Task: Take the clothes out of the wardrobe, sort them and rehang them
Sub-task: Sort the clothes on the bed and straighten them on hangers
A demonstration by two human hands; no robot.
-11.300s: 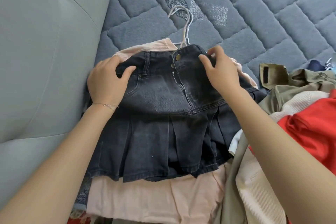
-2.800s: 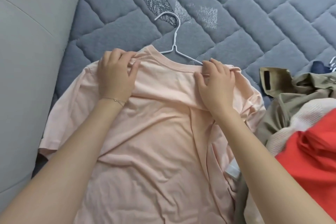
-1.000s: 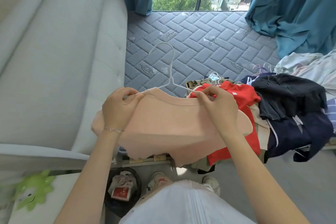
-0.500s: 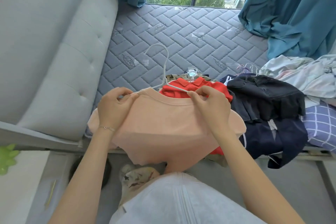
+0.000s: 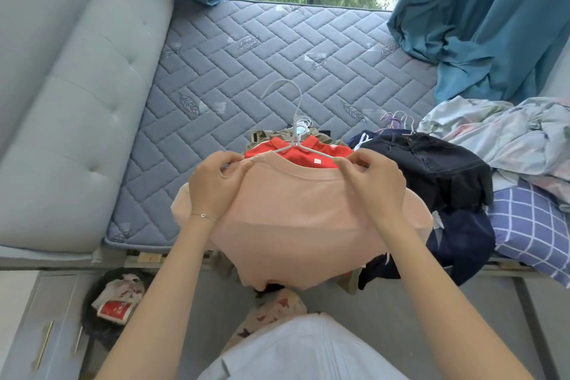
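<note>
A pink T-shirt (image 5: 296, 219) was held up on a white hanger (image 5: 297, 116) over the near edge of the mattress (image 5: 246, 65), with the hanger's hook standing above the collar. One shoulder of the shirt was gripped by the left hand (image 5: 212, 191), whose fingers (image 5: 229, 160) were curled round the fabric and the hanger arm under it. The other shoulder was pinched in the same way by the closed fingers (image 5: 357, 160) of the right hand (image 5: 376, 191). A thin bracelet (image 5: 203, 216) was worn on the left wrist. Just behind the held shirt, a red shirt (image 5: 311, 153) was seen on top of a pile near the mattress's near edge. Beside it, towards the right edge, a black garment (image 5: 431, 163) was heaped above a navy garment (image 5: 462, 237) that was draped over the near edge. A bundle of spare hangers (image 5: 398, 120) was seen just behind the black garment. Pale crumpled bedding (image 5: 509, 133) and a checked sheet (image 5: 530, 225) were piled at the right edge. The far edge was bounded by a window hung with teal curtains (image 5: 481, 25), and the left edge by a padded grey headboard (image 5: 77, 102). On the floor below the near left corner, a dark bin (image 5: 101, 339) holding crumpled rubbish was seen.
</note>
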